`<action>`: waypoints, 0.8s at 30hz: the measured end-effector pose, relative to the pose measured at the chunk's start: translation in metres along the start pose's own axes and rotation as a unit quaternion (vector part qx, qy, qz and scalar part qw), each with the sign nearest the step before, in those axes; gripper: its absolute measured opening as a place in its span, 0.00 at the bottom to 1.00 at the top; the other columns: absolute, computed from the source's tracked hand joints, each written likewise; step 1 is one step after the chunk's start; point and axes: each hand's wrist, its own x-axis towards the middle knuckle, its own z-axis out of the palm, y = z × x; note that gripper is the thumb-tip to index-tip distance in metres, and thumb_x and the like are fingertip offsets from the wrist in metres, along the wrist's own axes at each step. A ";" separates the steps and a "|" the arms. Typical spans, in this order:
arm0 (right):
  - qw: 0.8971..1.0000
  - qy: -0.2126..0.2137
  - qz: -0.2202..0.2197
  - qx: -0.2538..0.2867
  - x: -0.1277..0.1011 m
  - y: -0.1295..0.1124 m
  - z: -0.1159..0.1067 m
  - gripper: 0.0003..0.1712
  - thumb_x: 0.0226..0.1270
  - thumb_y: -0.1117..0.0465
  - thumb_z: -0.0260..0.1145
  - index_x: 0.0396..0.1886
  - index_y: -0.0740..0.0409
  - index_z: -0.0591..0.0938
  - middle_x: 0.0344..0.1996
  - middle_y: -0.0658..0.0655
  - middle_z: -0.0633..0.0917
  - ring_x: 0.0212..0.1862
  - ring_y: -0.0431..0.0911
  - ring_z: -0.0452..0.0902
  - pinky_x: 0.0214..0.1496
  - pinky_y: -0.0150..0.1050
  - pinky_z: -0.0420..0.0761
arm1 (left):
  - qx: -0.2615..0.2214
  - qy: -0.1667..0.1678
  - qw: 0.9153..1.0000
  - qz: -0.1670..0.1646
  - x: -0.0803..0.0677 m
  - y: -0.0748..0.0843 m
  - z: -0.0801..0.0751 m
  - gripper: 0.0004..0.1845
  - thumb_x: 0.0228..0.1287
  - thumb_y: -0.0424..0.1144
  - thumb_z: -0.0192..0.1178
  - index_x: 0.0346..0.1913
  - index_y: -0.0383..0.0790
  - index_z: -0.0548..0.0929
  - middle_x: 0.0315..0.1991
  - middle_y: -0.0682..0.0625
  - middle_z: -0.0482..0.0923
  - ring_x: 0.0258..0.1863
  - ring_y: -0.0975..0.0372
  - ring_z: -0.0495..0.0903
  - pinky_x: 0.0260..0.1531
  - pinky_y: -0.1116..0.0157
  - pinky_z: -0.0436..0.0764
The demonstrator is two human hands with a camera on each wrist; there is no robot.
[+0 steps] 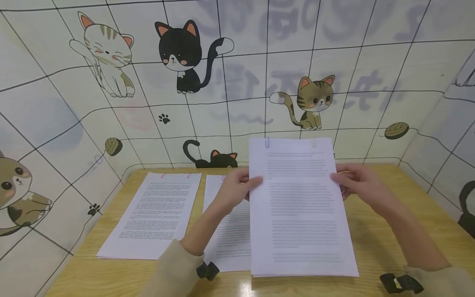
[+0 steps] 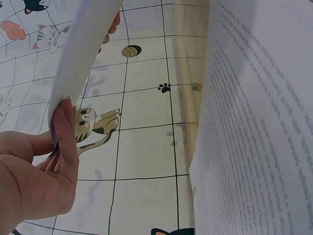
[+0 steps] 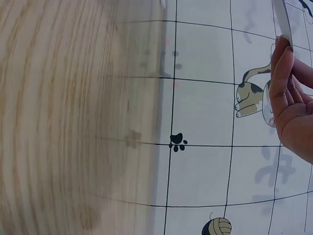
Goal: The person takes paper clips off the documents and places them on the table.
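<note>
A stack of printed sheets (image 1: 298, 206) with two paper clips on its top edge stands tilted, its bottom edge on the wooden table (image 1: 389, 231). My left hand (image 1: 237, 187) pinches its left edge, thumb on the front. My right hand (image 1: 356, 181) pinches its right edge. In the left wrist view my left hand (image 2: 54, 156) grips the stack's edge (image 2: 80, 63). The right wrist view catches my fingers (image 3: 288, 93) on the thin paper edge (image 3: 282, 19). Two more clipped documents lie flat: one at the left (image 1: 156, 214), one in the middle (image 1: 230, 231) partly hidden behind the held stack.
A wall covering with cartoon cats, paw prints and yarn balls (image 1: 185, 53) surrounds the table on three sides. Bare wood shows right of the held stack and along the near edge (image 1: 122, 280).
</note>
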 end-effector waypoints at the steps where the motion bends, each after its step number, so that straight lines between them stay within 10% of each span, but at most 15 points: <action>1: 1.000 -0.003 -0.005 0.003 0.000 -0.002 0.002 0.20 0.77 0.61 0.61 0.58 0.73 0.75 0.35 0.58 0.89 0.29 0.52 0.84 0.31 0.41 0.84 | 0.004 0.000 1.000 -0.002 -0.002 0.000 -0.002 0.12 0.72 0.34 0.62 0.54 0.36 0.84 0.40 0.45 0.88 0.31 0.58 0.86 0.27 0.65 0.83; 24: 0.995 -0.053 -0.072 0.034 0.002 -0.027 0.045 0.11 0.76 0.65 0.62 0.51 0.68 0.76 0.29 0.61 0.87 0.21 0.51 0.79 0.24 0.42 0.81 | 0.056 -0.017 0.998 -0.013 -0.052 -0.004 -0.045 0.14 0.70 0.34 0.64 0.55 0.33 0.83 0.40 0.43 0.87 0.34 0.55 0.87 0.30 0.61 0.85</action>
